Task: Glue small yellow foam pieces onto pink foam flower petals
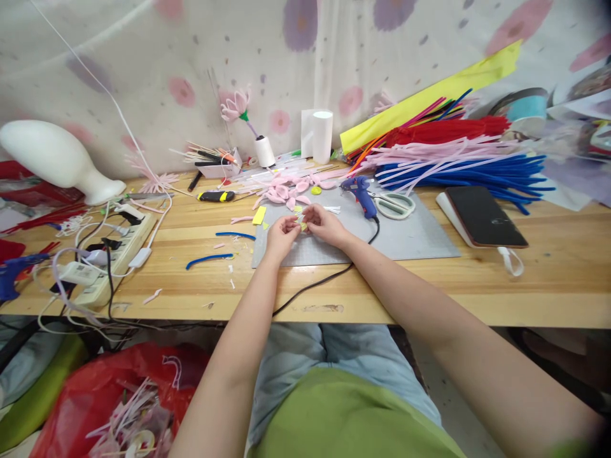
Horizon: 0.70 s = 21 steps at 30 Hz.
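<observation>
Blue glue gun, scissors and pink petals lie just beyond both hands.

head cam | from above, facing forward-down | near the wooden table | single view

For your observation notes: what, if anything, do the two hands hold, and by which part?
The left hand and right hand pinch a small yellowish piece between their fingertips; it is too small to tell which part.
</observation>
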Each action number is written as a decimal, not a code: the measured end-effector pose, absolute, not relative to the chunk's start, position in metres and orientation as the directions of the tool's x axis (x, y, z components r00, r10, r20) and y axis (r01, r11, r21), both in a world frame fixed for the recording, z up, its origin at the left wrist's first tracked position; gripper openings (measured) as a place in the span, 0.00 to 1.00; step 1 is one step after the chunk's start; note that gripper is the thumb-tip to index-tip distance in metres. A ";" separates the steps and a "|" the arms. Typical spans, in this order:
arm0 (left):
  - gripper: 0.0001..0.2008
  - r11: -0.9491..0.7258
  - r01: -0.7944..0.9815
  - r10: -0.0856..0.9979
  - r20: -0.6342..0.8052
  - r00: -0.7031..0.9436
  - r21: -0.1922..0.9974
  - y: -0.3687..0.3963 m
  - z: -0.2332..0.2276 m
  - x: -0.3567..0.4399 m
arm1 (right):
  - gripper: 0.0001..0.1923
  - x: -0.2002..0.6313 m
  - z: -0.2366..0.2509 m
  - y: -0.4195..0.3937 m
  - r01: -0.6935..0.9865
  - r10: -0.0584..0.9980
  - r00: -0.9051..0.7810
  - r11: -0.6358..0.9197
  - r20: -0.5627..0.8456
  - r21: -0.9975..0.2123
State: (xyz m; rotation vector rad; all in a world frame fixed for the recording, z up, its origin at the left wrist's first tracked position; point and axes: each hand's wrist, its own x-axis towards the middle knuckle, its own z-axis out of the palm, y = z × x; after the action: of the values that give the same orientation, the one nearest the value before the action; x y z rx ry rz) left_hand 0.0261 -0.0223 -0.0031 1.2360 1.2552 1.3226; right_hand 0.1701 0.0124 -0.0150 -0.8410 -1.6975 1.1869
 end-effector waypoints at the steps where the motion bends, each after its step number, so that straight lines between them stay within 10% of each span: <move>1: 0.13 -0.075 0.025 0.993 0.077 -0.092 0.997 -0.022 -0.004 0.026 | 0.17 0.170 -0.015 0.013 0.052 0.879 -0.389 0.320 0.276 -0.946; 21: 0.13 -0.060 0.013 0.992 0.061 -0.109 0.998 -0.023 -0.004 0.028 | 0.18 0.171 -0.011 0.010 0.070 0.873 -0.397 0.337 0.284 -0.939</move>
State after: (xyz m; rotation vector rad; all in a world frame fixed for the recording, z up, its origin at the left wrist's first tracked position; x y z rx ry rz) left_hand 0.0280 -0.0233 -0.0037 1.2069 1.2681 1.3306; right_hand 0.1714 0.0097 -0.0111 -0.8460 -1.7310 1.1591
